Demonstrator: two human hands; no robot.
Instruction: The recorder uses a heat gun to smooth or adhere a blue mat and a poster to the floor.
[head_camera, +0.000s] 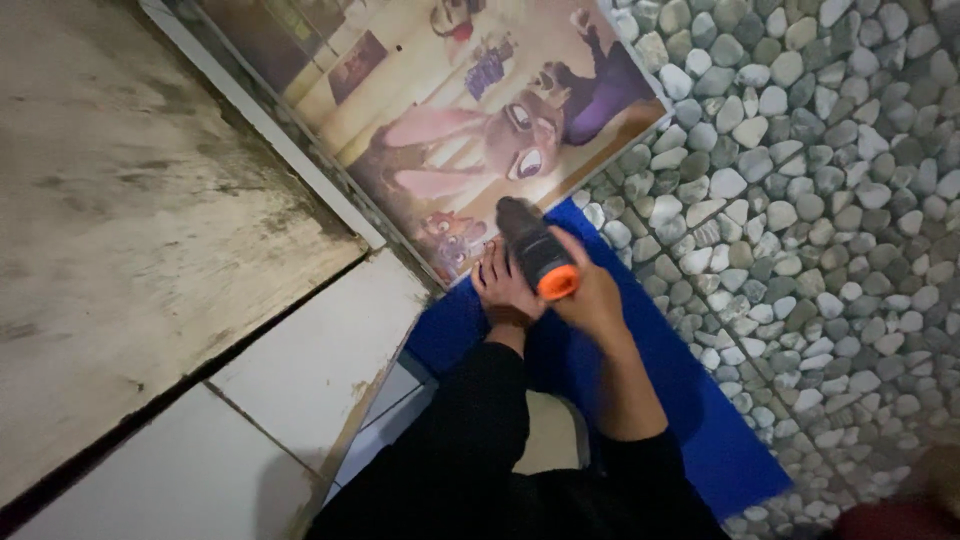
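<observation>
My right hand (590, 295) grips a dark power drill with an orange rear cap (535, 250), its nose pointed down toward the lower corner of a large board printed with cartoon animal figures (440, 110). My left hand (503, 288) rests flat beside the drill, fingers spread, pressing on the board's corner where it meets a blue mat (690, 400). The drill's tip is hidden behind its body. Both arms wear black sleeves.
A pebble floor (800, 200) fills the right side. A stained concrete slab (130, 220) and pale tiles (300, 360) lie on the left, along the board's white edge. The blue mat runs diagonally under my arms toward the lower right.
</observation>
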